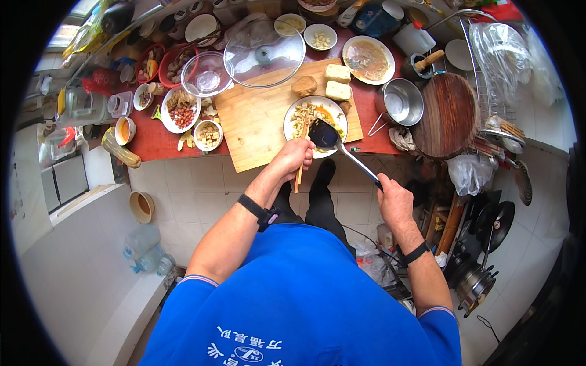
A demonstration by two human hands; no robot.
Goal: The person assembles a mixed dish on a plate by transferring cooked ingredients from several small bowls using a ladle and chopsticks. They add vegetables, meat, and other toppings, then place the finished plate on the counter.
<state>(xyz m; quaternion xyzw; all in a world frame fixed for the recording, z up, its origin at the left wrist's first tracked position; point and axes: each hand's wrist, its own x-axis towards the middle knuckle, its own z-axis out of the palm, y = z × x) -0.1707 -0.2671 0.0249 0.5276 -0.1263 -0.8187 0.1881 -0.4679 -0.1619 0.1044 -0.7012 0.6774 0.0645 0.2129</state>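
Left hand (294, 155) closed around wooden chopsticks (300, 160), tips down in the food on the white plate (334, 105). Right hand (394, 198) wrapped tight around the handle of a black spatula (323, 134), its wide end over the same plate. Plate sitting on the near right corner of a wooden cutting board (256, 116), on the red counter (152, 143). Two pale tofu blocks (337, 82) just behind the plate. Clear glass lid (264, 52) at the far edge of the board. Shiny metal pot (403, 102) to the right, beside a round wooden board (450, 114).
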